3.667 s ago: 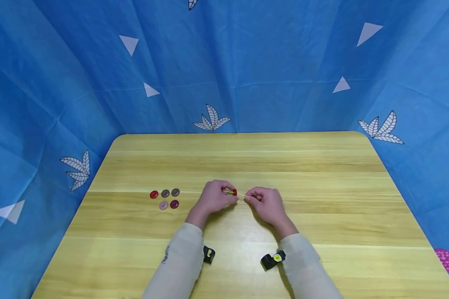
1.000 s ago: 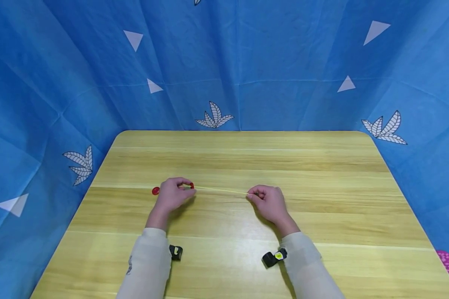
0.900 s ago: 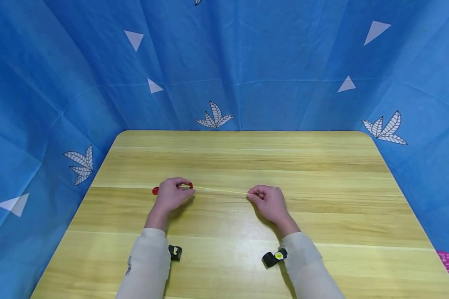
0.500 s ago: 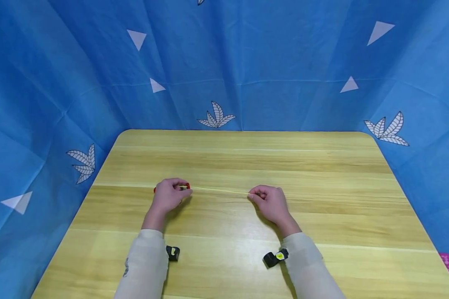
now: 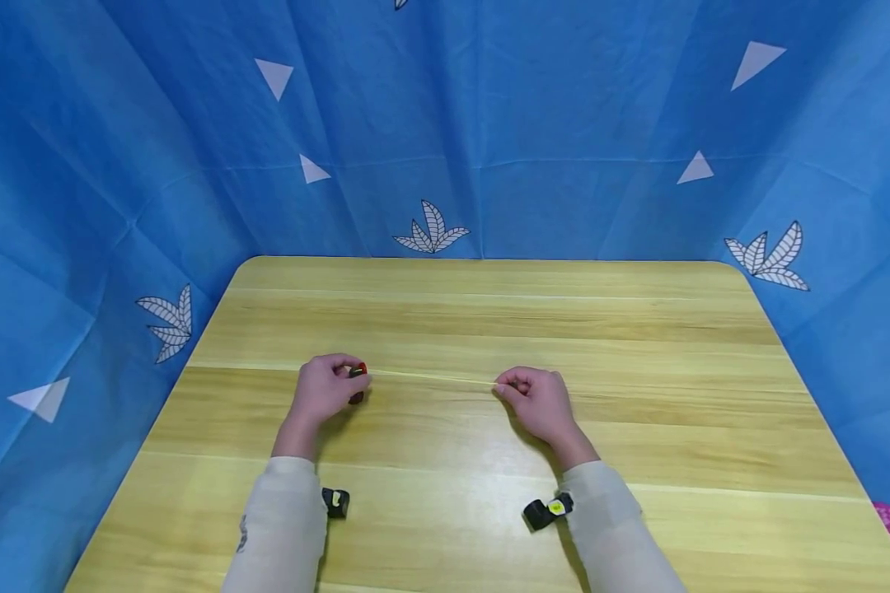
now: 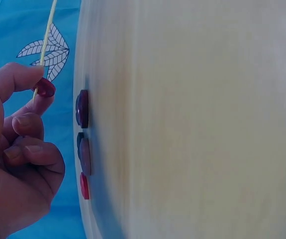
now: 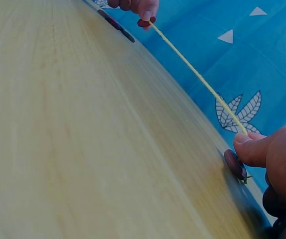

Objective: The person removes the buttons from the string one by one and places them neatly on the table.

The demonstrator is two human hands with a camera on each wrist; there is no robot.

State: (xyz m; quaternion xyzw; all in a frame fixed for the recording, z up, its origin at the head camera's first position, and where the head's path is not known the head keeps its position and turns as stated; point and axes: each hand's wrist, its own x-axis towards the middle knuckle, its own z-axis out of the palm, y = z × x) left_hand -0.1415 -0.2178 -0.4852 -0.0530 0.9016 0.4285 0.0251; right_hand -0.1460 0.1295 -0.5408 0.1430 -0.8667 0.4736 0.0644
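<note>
- My left hand (image 5: pixel 325 389) has slid a red button (image 5: pixel 361 370) along the yellow cord (image 5: pixel 430 377), away from my right hand (image 5: pixel 536 399) and toward the bench's left edge; it now sits over the spot where the loose buttons lie, hiding them from the head camera.
- I judge the button threaded and being drawn down the cord's length.
- My left hand's thumb and forefinger pinch the red button (image 6: pixel 45 87) on the cord (image 6: pixel 47 27), the other fingers curled in.
- My right hand (image 7: pixel 277 164) pinches the cord's other end, holding it taut just above the wooden bench (image 5: pixel 489 321); a dark button (image 7: pixel 235 165) sits at its thumb tip, already on the cord as far as I can tell.
- Count: one cord; one red button in the pinch; three loose buttons (image 6: pixel 83 144) seen edge-on in the left wrist view; any more are hidden.
</note>
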